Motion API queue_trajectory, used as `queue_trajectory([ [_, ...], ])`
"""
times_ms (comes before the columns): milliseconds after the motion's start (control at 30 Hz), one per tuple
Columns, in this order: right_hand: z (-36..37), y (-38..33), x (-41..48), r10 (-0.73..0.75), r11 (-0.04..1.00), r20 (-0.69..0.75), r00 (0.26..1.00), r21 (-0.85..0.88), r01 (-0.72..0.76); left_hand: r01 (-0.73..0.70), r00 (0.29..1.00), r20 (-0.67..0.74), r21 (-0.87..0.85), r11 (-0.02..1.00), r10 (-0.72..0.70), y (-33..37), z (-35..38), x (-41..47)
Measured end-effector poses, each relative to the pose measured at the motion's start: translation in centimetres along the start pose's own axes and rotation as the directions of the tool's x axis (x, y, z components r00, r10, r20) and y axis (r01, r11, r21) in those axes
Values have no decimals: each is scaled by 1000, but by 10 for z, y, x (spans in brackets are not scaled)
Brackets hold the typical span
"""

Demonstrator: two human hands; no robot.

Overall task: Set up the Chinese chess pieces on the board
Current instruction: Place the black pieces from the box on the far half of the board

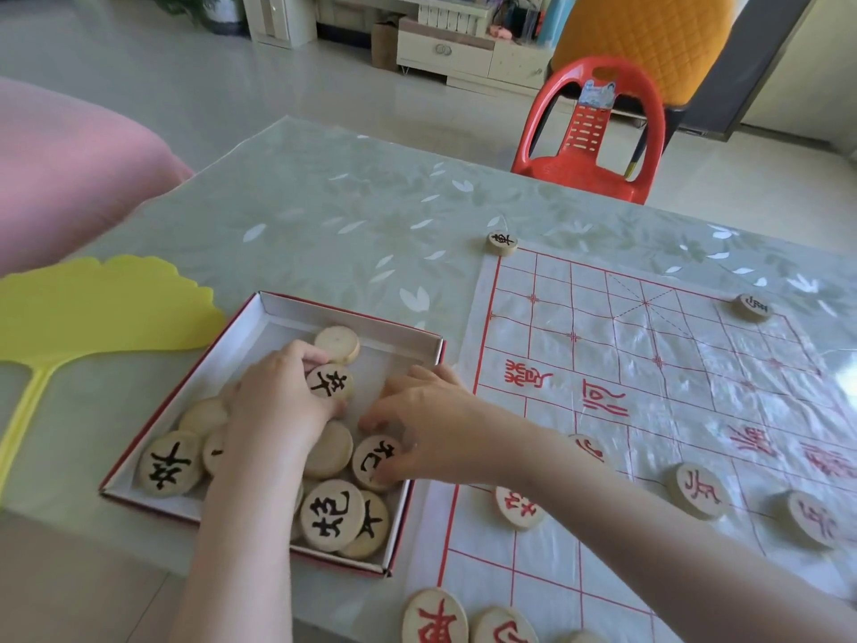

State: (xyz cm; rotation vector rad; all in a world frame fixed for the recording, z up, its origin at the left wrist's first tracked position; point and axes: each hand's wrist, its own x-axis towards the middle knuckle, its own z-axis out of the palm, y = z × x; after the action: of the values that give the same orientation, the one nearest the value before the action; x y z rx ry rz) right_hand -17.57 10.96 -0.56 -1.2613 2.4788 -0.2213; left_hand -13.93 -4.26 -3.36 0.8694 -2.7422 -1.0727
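Note:
A shallow red-edged box (278, 313) on the table holds several round wooden chess pieces, some face up with black characters. My left hand (273, 401) reaches into the box and pinches a black-marked piece (330, 381) between fingers and thumb. My right hand (426, 424) also reaches in, its fingers curled over another black-marked piece (373, 459). The plastic board sheet (649, 364) with red lines lies to the right. On it sit several pieces: a red one at the far left corner (502, 242), a black one at the far right (752, 307), and red ones near me (698, 490).
A yellow leaf-shaped fan (92, 308) lies left of the box. A red plastic chair (598, 132) stands beyond the table's far edge. A pink cushion (69, 169) is at the left. Two red pieces (433, 617) lie at the board's near edge.

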Motion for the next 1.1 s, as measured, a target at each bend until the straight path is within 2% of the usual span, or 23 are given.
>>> queue_trajectory([
  [100, 1, -2, 3, 5, 999, 11, 1000, 43, -5, 16, 1000, -8, 0, 1000, -16, 2, -2, 0],
  [200, 1, -2, 3, 41, 957, 10, 999, 288, -42, -1, 998, -65, -102, 995, -6, 1, -5, 1],
  [300, 2, 1, 4, 170, 859, -130, 977, 505, -82, -74, 992, -116, -211, 975, 50, 2, -7, 3],
  [333, 1, 3, 5, 211, 794, -159, 964, 603, -75, -91, 990, -125, -275, 957, 59, 3, -9, 3],
  [400, -3, 7, 4, 265, 592, -160, 951, 806, -29, -85, 993, -108, -480, 873, 38, 5, -11, 4],
  [500, -11, 13, -3, 268, 257, -67, 961, 966, -5, -11, 1000, -4, -760, 650, 13, 14, -15, 0],
  [567, -13, 17, -7, 253, 170, -21, 967, 985, -23, 5, 999, 30, -804, 595, 32, 17, -16, -1],
  [633, -12, 22, -9, 289, 211, -15, 957, 976, -48, 15, 998, 51, -806, 592, 44, 19, -16, -1],
  [733, -9, 31, -11, 375, 280, -35, 927, 957, -77, -12, 997, 39, -730, 683, 59, 22, -15, -2],
  [867, -8, 45, -21, 436, 364, -99, 894, 929, -74, -77, 994, 10, -659, 748, 112, 32, -4, -7],
  [1000, -9, 70, -30, 533, 517, -206, 821, 847, -124, -165, 986, -76, -601, 782, 150, 49, 9, -9],
  [1100, -8, 104, -31, 609, 545, -259, 750, 823, -158, -219, 976, -122, -579, 785, 182, 62, 16, -9],
])
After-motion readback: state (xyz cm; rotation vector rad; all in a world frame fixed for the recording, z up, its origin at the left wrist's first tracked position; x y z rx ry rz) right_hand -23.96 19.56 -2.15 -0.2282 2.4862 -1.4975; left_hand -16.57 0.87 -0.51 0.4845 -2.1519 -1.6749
